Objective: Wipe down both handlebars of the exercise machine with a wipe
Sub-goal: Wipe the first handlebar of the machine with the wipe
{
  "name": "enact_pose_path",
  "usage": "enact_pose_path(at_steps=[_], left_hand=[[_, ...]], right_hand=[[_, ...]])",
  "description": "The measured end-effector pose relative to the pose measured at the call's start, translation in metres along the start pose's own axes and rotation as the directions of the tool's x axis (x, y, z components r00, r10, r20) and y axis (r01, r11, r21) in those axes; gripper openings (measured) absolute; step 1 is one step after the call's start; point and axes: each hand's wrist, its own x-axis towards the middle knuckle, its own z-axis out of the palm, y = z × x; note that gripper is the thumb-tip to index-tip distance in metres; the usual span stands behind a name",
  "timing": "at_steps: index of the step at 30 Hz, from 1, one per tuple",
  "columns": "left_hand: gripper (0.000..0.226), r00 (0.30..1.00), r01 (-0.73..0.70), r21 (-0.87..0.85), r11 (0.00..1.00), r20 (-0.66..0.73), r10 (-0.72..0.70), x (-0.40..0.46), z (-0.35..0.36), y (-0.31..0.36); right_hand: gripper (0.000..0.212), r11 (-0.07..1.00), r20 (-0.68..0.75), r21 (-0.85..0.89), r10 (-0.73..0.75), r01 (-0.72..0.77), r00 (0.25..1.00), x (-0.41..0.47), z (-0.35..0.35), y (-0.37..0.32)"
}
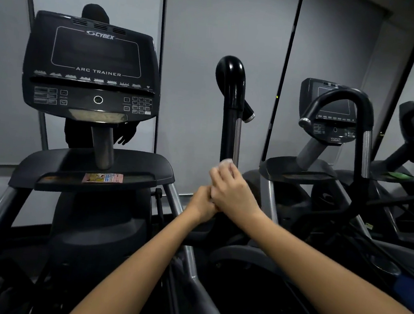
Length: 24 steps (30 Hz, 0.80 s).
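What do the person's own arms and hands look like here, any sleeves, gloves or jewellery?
Both forearms are bare from wrist to past the elbow. The left hand and right hand wear no gloves, and no rings or watch show. A bit of blue sleeve shows at the right upper arm.

Both forearms are bare to the elbow; left hand (201, 203) and right hand (233, 192) carry no gloves, with a blue sleeve edge (410, 290) at right.

It was a gym: a Cybex Arc Trainer console (93, 70) stood up front, a second identical machine (330, 123) right beside it.
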Motion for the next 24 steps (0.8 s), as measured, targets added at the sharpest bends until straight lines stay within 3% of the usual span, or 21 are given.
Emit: enact_pose_path(at_steps=[4, 7, 12, 16, 20, 24], left_hand=[[0.028, 0.999, 0.018, -0.101, 0.995, 0.051, -0.013, 0.000, -0.001, 0.000], [0.043, 0.997, 0.027, -0.154, 0.988, 0.073, -0.015, -0.002, -0.002, 0.002], [0.044, 0.997, -0.002, -0.181, 0.983, 0.074, 0.015, -0.003, -0.003, 0.002], [0.043, 0.996, 0.027, -0.187, 0.982, 0.087, -0.011, -0.003, -0.004, 0.003], [0.044, 0.993, 0.068, -0.203, 0.977, 0.111, -0.046, -0.003, -0.004, 0.003], [0.046, 0.993, 0.067, -0.200, 0.978, 0.107, -0.046, -0.002, -0.004, 0.004]], right_hand=[[0.029, 0.979, -0.165, 0.201, 0.066, -0.032, 0.984, -0.036, 0.002, 0.007], [0.033, 0.913, -0.130, 0.356, 0.260, -0.199, 0.957, -0.005, -0.001, 0.037], [0.038, 0.677, -0.042, 0.617, 0.537, -0.401, 0.843, 0.058, 0.005, 0.073], [0.037, 0.558, 0.000, 0.727, 0.583, -0.400, 0.813, 0.015, 0.010, 0.037], [0.037, 0.485, 0.068, 0.785, 0.552, -0.386, 0.831, -0.051, 0.011, -0.007], [0.035, 0.388, 0.082, 0.826, 0.634, -0.408, 0.769, -0.006, 0.010, 0.020]])
